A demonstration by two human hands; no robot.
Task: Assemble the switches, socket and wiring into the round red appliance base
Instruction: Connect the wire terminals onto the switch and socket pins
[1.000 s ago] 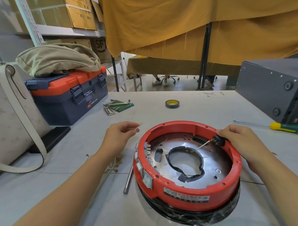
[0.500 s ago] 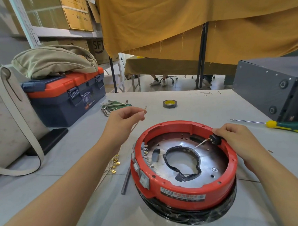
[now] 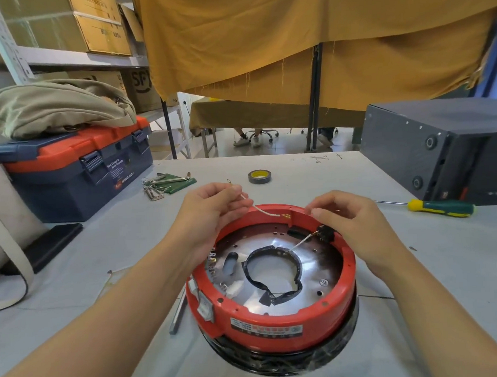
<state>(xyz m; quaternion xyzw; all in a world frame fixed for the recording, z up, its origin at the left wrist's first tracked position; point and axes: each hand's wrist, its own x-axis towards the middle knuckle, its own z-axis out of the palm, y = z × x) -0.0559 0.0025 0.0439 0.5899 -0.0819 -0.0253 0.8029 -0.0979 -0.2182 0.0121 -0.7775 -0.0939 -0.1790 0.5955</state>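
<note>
Grey and scuffed, the table (image 3: 312, 168) runs back to a hanging mustard-yellow cloth (image 3: 292, 44), with cardboard boxes (image 3: 103, 29) on metal shelving at far left. On the left of the table sits a blue-and-orange toolbox (image 3: 70, 173) under a khaki bag (image 3: 53, 108); just beside it lie hex keys (image 3: 161, 183) on a green pouch, and further right a roll of tape (image 3: 259, 176). A dark grey metal box (image 3: 439, 145) stands at far right, with a yellow-and-green screwdriver (image 3: 439, 207) in front of it. The round red appliance base (image 3: 272, 312) rests near the table's front edge on a black ring, its shiny metal plate showing inside. The left hand (image 3: 211, 215) hovers over the base's far-left rim, fingers curled, pinching a thin white wire (image 3: 259, 209) whose brass-tipped end points toward the right hand (image 3: 354, 223). That hand is over the far-right rim, fingers bent with tips drawn together near the wire's end; whether they touch it cannot be told. Just below it a small black switch (image 3: 324, 233) sits in the rim, a second white wire running from it down to the plate
</note>
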